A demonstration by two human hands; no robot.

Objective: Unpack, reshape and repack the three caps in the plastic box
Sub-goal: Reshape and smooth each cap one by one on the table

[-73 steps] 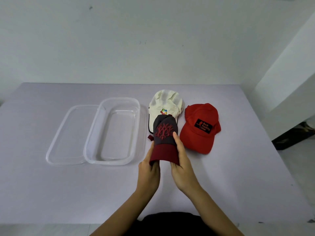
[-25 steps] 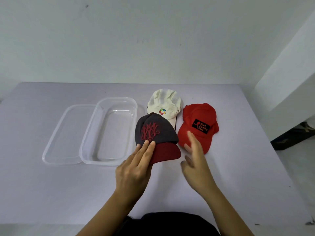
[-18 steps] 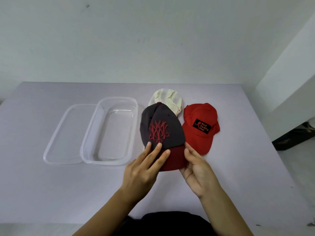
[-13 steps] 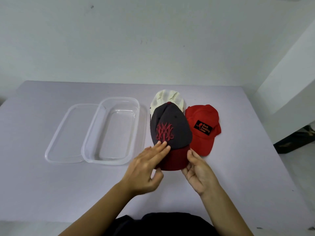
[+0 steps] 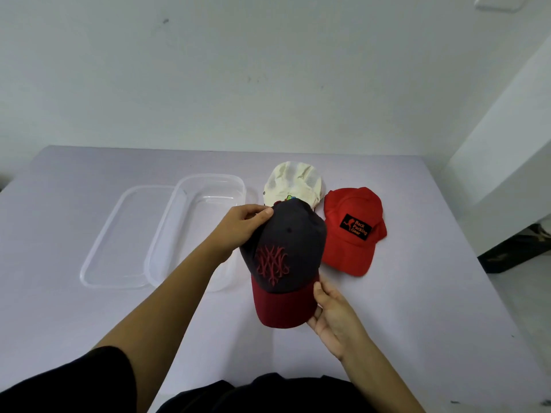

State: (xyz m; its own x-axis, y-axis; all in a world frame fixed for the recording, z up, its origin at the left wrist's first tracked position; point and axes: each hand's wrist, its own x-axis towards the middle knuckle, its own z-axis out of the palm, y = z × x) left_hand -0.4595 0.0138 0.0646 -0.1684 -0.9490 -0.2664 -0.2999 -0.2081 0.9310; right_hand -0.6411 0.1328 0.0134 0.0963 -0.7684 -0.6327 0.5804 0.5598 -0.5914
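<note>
Caps all out of box (image 5: 208,186); box sits empty at 10 o'clock from frame centre, lid (image 5: 116,236) lying flat just beside it on its 9 o'clock side. Unpacking judged complete. Cream cap (image 5: 293,183) and red cap (image 5: 353,231) resting on table (image 5: 417,293) at 12 and 2 o'clock of dark cap, both looking rounded out, likely already reshaped. Dark cap (image 5: 287,251) in hand, crown domed, so reshaping of third cap judged near finished. Repacking of all three not yet begun; lid to go on last.

Left hand (image 5: 241,226) curled on rear edge of dark cap's crown, thumb on top, fingers hidden below. Right hand (image 5: 332,314) half closed on right edge of maroon brim, thumb on top, fingers under. Dark cap apparently lifted above table, overlapping near right corner of box and front edge of cream cap.

Dark cap long axis roughly 12 to 6 o'clock, tilted slightly; brim toward 6, back toward 12. Red cap brim toward 6, crown toward 12. Cream cap brim hidden behind dark cap; direction not certain.
</note>
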